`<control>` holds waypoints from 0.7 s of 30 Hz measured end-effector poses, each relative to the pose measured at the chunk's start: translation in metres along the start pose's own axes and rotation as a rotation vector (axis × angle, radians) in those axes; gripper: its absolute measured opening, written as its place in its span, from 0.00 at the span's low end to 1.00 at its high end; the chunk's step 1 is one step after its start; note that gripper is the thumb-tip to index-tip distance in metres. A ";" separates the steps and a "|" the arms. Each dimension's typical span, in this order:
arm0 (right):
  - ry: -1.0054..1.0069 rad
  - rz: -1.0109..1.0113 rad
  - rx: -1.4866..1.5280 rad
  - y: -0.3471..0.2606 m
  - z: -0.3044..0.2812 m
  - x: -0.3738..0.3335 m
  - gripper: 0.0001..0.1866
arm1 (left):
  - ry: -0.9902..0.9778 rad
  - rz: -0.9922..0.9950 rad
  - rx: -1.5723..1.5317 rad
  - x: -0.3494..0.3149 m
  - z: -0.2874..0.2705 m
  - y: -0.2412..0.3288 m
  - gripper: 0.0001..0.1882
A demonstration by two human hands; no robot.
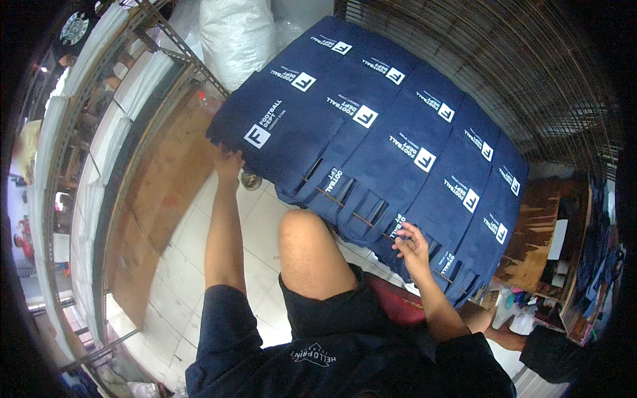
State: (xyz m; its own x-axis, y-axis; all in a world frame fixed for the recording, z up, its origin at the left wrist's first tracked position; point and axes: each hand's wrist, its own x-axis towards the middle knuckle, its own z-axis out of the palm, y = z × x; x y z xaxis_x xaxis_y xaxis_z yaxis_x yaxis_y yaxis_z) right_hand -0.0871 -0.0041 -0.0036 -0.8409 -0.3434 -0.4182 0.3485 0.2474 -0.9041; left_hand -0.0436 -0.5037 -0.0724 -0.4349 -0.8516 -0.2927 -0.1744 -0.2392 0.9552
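Navy fabric tote bags (391, 113) with white square logos and lettering lie in overlapping rows on a broad surface before me. Along the near edge their strap loops (361, 222) stick out, with narrow gaps between them. At the left corner of the spread, my left hand (229, 161) is closed on the edge of the nearest bag; some of its fingertips are hidden by the cloth. My right hand (413, 251) hovers over or lightly touches the straps near the right part of the front edge. Its fingers are loosely bent and apart, with nothing visible in them.
Wire racks (531, 73) rise behind the bags. On the left stands a metal shelf (149, 33) with white stacks (109, 152) and a wooden board (159, 179). A stuffed white plastic sack (237, 40) sits at the back. A red seat (395, 302) is under me.
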 end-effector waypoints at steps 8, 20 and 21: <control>-0.002 0.013 0.040 -0.006 0.004 -0.001 0.23 | 0.012 -0.024 -0.084 0.001 0.000 -0.004 0.39; 0.025 -0.007 0.040 -0.006 -0.005 -0.007 0.23 | 0.009 -0.055 -0.039 0.004 0.002 -0.007 0.39; 0.029 -0.016 0.037 -0.006 -0.006 -0.008 0.22 | 0.020 -0.072 -0.036 0.002 0.003 -0.004 0.38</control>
State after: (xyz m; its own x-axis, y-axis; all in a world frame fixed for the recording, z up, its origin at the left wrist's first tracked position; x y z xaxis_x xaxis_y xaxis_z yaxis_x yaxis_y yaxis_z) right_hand -0.0849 0.0029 0.0062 -0.8582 -0.3203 -0.4011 0.3492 0.2085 -0.9136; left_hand -0.0459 -0.5031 -0.0767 -0.4048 -0.8405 -0.3602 -0.1722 -0.3168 0.9327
